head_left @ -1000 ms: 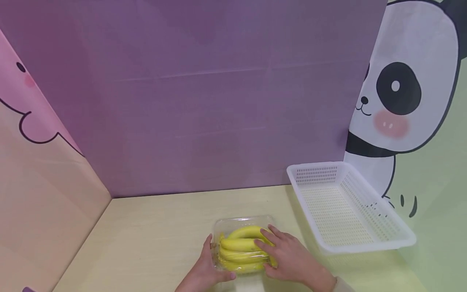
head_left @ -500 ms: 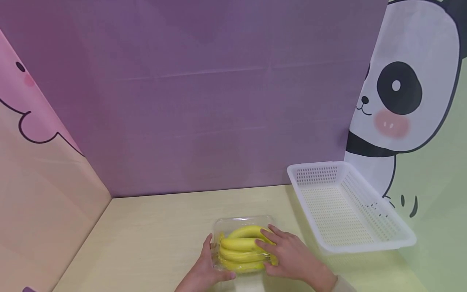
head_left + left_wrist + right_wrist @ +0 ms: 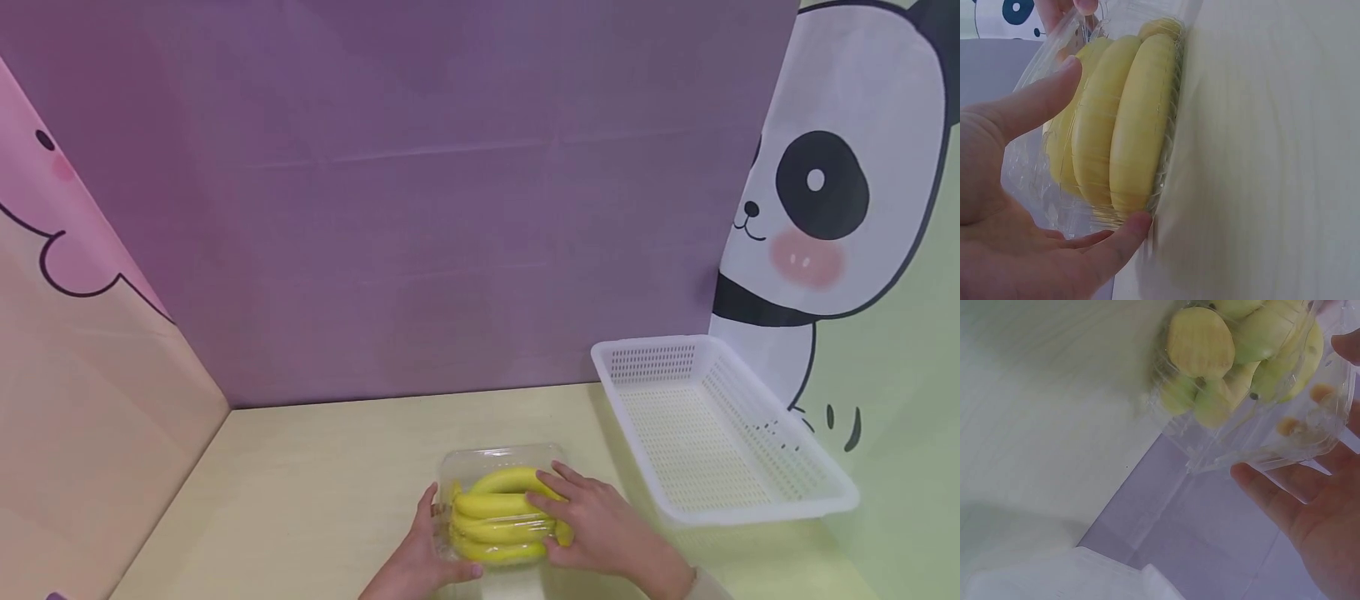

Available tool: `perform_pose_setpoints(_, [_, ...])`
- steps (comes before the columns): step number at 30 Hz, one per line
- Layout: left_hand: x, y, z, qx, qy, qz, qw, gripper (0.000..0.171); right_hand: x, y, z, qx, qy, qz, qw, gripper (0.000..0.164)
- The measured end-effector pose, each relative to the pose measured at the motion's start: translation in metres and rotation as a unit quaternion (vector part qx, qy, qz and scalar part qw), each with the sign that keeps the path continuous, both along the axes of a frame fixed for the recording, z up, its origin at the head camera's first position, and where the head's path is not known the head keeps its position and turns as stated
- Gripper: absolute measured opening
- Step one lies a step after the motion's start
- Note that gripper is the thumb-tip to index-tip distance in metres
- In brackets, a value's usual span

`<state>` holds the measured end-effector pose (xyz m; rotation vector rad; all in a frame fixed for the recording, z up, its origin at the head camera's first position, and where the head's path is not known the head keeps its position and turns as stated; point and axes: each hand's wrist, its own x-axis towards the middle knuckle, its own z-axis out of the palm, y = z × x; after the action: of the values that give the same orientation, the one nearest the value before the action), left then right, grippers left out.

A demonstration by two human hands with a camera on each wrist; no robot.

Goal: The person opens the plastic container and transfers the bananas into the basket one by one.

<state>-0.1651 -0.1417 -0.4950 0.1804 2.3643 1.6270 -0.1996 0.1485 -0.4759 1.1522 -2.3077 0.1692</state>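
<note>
Steadying the box [image 3: 501,457] seemed best done evenly: at lower centre it was gripped by the left hand [image 3: 420,557] and touched by the right hand [image 3: 600,527], fingers spread.

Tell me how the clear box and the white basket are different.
The clear box is see-through, with the bananas inside showing, while the white basket is pale and full of small slots.
The white basket is larger than the clear box.
The left hand and right hand are both on the clear box; neither touches the white basket.
Both are roughly rectangular with rounded corners.
</note>
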Motion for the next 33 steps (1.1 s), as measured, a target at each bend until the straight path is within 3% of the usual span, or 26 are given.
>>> perform_pose_setpoints(7, [0.000, -0.003, -0.002, -0.005, 0.009, -0.008, 0.9999, 0.131, -0.001, 0.000, 0.001, -0.001, -0.003, -0.004, 1.000, 0.052])
perform_pose_setpoints(13, [-0.002, -0.004, 0.000, -0.007, -0.007, -0.006, 0.9999, 0.130, -0.001, 0.000, 0.003, 0.007, -0.008, -0.011, 1.000, 0.052])
perform_pose_setpoints(24, [-0.007, -0.007, -0.001, 0.022, -0.023, -0.009, 0.9995, 0.127, 0.000, -0.001, 0.014, 0.006, -0.097, -0.039, 0.995, 0.052])
perform_pose_setpoints(30, [-0.010, -0.006, 0.002, 0.029, -0.017, -0.020, 0.9992, 0.127, -0.002, 0.000, 0.017, -0.021, -0.087, -0.026, 0.996, 0.048])
perform_pose_setpoints(33, [-0.011, -0.006, 0.004, 0.010, -0.010, -0.014, 0.9998, 0.126, -0.002, 0.001, 0.018, -0.040, -0.075, -0.018, 0.996, 0.048])
